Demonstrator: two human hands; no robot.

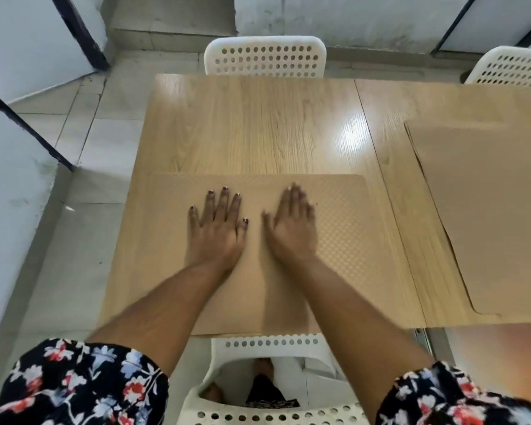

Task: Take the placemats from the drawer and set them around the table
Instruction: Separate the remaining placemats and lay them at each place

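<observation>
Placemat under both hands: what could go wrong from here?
1. The placemat reaches the table's near edge, so a push from the flat left hand or right hand could leave it overhanging the near chair.
2. The stack of mats to the right looks fanned, with edges offset; lifting one may drag another.

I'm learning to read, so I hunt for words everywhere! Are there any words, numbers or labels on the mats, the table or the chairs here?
None: no words, numbers, labels or signs show anywhere in this picture.
The placemat under the hands has only a bumpy dot pattern.
The second placemat is plain.
The table shows only wood grain.
The white chairs have only holes.
The sleeves have only flowers.
</observation>
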